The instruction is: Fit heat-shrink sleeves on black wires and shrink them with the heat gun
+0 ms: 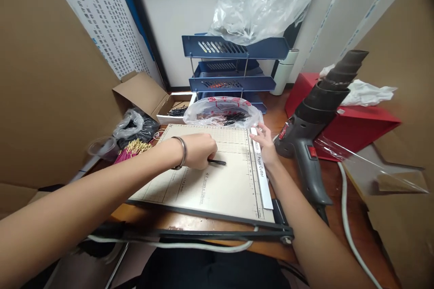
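A paper cutter (233,189) with a cream, printed gridded board lies across the desk in front of me. My left hand (200,150), with a metal bangle at its wrist, is closed above the middle of the board. A short, thin black piece (217,162), like a bit of tubing or cable, sticks out from its thumb side; the fingertips are hidden. At the board's far right edge, my right hand (266,144) rests beside the white "Paper Cutter" strip (266,189), its fingers apart. The cutter's black blade arm (220,235) is swung down along the near side.
Behind the board stand a plastic bag (203,113) of black pieces, a small box (178,104) and blue trays (233,83). A heat gun (312,144) and red box (359,131) are on the right. Gold-tipped magenta pieces (132,149) lie left, near my left forearm.
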Demonstrator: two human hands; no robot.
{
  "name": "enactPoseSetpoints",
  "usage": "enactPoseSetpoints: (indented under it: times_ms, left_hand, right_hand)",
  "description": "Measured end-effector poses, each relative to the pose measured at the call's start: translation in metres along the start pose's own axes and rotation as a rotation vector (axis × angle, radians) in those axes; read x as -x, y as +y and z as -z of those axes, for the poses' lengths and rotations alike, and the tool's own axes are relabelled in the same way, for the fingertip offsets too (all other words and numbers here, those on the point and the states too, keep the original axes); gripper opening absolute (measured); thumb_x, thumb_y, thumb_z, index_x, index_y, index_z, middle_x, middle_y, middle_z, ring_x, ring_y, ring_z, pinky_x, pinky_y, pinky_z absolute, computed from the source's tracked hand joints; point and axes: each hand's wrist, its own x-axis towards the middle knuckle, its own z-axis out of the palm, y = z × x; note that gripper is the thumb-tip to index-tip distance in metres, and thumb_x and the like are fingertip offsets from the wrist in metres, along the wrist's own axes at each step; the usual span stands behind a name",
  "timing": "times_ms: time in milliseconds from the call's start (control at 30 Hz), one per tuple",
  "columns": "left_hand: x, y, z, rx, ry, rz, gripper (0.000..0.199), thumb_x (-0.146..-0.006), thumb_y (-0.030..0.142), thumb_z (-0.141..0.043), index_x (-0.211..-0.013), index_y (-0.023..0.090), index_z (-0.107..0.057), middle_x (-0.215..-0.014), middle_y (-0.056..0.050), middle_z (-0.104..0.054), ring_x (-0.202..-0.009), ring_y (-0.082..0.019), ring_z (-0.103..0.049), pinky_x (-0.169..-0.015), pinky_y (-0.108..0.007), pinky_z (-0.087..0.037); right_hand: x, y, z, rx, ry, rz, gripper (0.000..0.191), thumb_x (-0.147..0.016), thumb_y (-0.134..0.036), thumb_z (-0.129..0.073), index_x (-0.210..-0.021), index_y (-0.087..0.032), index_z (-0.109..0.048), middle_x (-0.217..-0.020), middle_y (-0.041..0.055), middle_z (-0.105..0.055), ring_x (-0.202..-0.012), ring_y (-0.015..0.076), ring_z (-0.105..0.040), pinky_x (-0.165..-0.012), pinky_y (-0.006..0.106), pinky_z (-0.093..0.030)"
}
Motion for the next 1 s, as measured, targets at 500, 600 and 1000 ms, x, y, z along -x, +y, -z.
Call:
enactPoseSetpoints:
  times_ms: [500,600,1000]
  left_hand:
    - [0.037,-0.092,0.024,-0.107,0.157,0.436,0.016,-0.076,0.021,-0.066,-0.087,0.024,-0.077,-0.088,-0.006,-0.076,-0.081,-0.024,-0.066,-0.078,-0.034,-0.049]
    - [0.014,-0.148,0.038,-0.170,0.115,0.616,0.022,-0.073,0.029,-0.073,-0.093,0.022,-0.078,-0.096,-0.009,-0.077,-0.092,-0.027,-0.067,-0.083,-0.034,-0.050]
    - [-0.040,-0.209,0.020,-0.119,0.051,0.684,0.039,-0.068,0.031,-0.070,-0.105,0.027,-0.081,-0.115,-0.007,-0.078,-0.107,-0.030,-0.067,-0.090,-0.032,-0.053]
  right_hand:
    - [0.000,0.005,0.003,-0.056,-0.032,0.050,0.067,-0.067,-0.049,-0.074,-0.129,-0.030,-0.058,-0.140,0.0060,-0.062,-0.142,0.0315,-0.053,-0.122,0.052,-0.036]
    - [0.000,0.005,0.003,-0.057,-0.054,0.045,0.070,-0.070,-0.051,-0.072,-0.134,-0.030,-0.057,-0.141,0.0062,-0.062,-0.142,0.0323,-0.054,-0.121,0.053,-0.038]
    - [0.004,0.003,0.002,-0.029,-0.053,0.027,0.071,-0.071,-0.052,-0.070,-0.138,-0.033,-0.057,-0.152,0.0060,-0.056,-0.150,0.0334,-0.045,-0.128,0.058,-0.028]
